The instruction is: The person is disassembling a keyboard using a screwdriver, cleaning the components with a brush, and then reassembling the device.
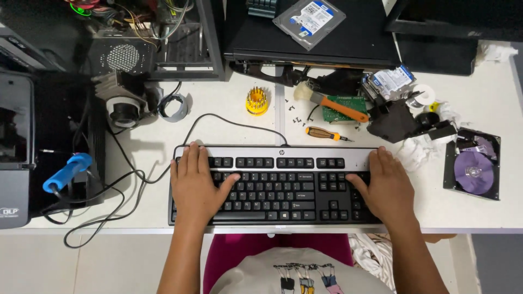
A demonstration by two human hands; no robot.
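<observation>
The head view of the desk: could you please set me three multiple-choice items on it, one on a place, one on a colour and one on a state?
1. Where does the small orange-handled screwdriver lie?
A. beyond the keyboard
B. on the floor
C. on the keys

2. What colour is the round screwdriver-bit holder?
A. blue
B. yellow
C. white

3. How is the hard drive at the desk's right edge?
A. wrapped
B. cover on
C. opened, platter bare

Answers:
1 A, it rests on the white desk behind the keyboard's top edge.
2 B, its body shows yellow.
3 C, the shiny disc is exposed.
Both hands, left and right, rest flat on the keyboard's ends.
</observation>
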